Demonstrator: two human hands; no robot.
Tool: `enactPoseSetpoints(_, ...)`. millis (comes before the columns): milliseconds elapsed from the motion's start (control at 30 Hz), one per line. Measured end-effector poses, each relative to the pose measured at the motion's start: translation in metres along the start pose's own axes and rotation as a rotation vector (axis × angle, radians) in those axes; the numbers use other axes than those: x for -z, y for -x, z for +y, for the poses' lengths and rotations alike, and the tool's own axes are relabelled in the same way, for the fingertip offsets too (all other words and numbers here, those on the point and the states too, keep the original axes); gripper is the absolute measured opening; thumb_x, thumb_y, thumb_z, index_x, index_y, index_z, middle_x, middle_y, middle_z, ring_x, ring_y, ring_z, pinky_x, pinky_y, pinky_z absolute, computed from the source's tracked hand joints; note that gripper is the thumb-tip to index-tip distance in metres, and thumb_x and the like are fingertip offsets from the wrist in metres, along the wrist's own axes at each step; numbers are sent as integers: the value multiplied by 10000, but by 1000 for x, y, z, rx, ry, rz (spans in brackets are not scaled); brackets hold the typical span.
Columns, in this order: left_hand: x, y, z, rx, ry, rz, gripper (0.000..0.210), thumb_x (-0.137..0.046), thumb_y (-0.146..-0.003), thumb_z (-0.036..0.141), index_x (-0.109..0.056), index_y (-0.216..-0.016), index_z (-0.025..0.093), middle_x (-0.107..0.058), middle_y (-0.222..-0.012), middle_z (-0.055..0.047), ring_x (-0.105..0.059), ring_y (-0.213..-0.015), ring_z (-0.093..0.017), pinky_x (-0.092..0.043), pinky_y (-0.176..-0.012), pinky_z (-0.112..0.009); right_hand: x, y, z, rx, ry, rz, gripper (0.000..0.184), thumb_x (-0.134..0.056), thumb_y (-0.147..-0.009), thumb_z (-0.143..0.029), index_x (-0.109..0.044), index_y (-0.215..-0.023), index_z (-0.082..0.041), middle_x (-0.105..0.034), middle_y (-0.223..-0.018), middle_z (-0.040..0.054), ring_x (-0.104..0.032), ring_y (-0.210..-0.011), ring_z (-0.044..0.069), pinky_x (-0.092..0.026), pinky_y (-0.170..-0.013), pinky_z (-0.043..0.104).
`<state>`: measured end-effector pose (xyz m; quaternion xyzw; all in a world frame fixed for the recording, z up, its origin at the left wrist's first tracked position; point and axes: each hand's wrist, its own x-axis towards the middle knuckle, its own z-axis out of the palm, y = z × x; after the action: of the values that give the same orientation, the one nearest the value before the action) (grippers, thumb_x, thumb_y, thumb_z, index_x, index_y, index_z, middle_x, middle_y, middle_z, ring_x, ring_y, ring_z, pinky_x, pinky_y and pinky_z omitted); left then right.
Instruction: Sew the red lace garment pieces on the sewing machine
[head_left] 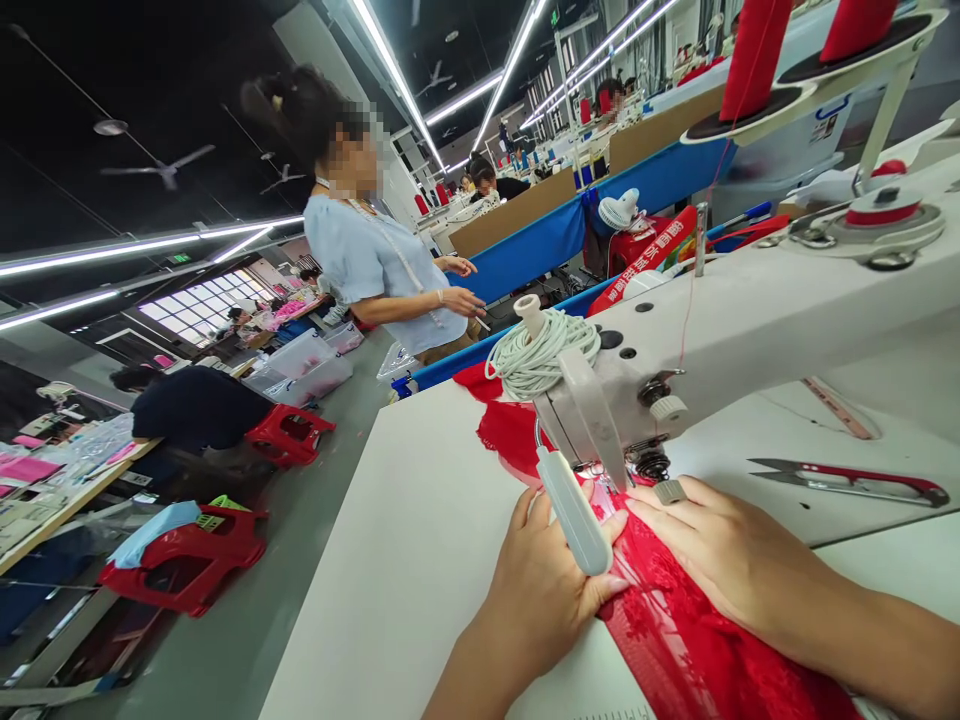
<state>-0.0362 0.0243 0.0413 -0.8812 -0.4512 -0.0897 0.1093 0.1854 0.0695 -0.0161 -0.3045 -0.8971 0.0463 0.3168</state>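
Red lace fabric runs from under the presser foot of a white sewing machine toward me and off the bottom edge. My left hand holds its left edge, thumb and forefinger on the fabric near the needle; a small grey lamp on a bendy neck hides part of the fingers. My right hand lies flat on the right side of the lace, fingers stretched toward the presser foot. Behind the machine head, more red fabric lies bunched on the white table.
Red-handled thread snips and a pinkish flat strip lie right of the needle. Coiled pale cord sits on the machine head. Red thread cones stand above. A person stands beyond the table; red stools are at left.
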Motion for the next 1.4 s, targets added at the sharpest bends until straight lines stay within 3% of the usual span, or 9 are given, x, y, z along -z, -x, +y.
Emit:
enactPoseSetpoints(233,1,-1,1,6,18,49,488,-427,-961,604,-654,-1241,275,-662,-1224,-96,-577,-1037,-281,-475,-959,-521,1,0,0,5,-15,-3,429,-448,-627,-45,-680,-964,-176,-689,-837,82,-518,-766,255,-492,-711,390)
enactPoseSetpoints(367,-2,-3,3,-26,21,140,613,-287,-974,642,-666,-1212,223,-650,-1209,-137,-575,-1080,-293,-477,-971,-523,-2,3,2,7,-14,-51,482,-445,-614,-40,-684,-1014,-163,-713,-979,90,-529,-752,241,-493,-786,432)
enactPoseSetpoints(433,-4,-4,4,-62,49,129,706,-232,-968,666,-645,-1235,159,-647,-1177,-166,-586,-1082,-294,-524,-917,-482,-3,3,2,16,-17,-35,439,-436,-676,-33,-682,-1015,-163,-714,-993,93,-540,-758,239,-492,-788,428)
enactPoseSetpoints(600,-3,-7,11,-65,105,48,758,-163,-988,629,-635,-1191,72,-670,-1010,-160,-635,-868,-226,-585,-727,-362,0,0,1,7,-43,7,384,-395,-785,-47,-661,-1025,-186,-709,-910,69,-567,-804,243,-483,-681,357)
enactPoseSetpoints(833,-2,-6,15,-41,44,135,749,-160,-978,644,-649,-1135,99,-669,-1172,-188,-654,-999,-260,-582,-833,-393,6,-2,-1,-20,-117,-32,412,-419,-796,-79,-648,-1126,-170,-707,-933,68,-557,-807,249,-489,-681,370)
enactPoseSetpoints(1200,6,-12,15,-11,49,234,692,-142,-1006,591,-687,-944,169,-721,-940,-95,-643,-817,-213,-563,-738,-337,-2,10,5,28,-37,-12,452,-483,-654,-63,-655,-1053,-186,-702,-1078,86,-535,-814,253,-489,-703,383)
enactPoseSetpoints(1400,8,-14,16,-34,54,280,645,-200,-1009,583,-689,-932,169,-726,-981,-88,-638,-849,-212,-556,-749,-329,1,4,3,50,-46,45,428,-447,-694,-37,-671,-1032,-175,-711,-1060,85,-573,-856,248,-492,-693,360)
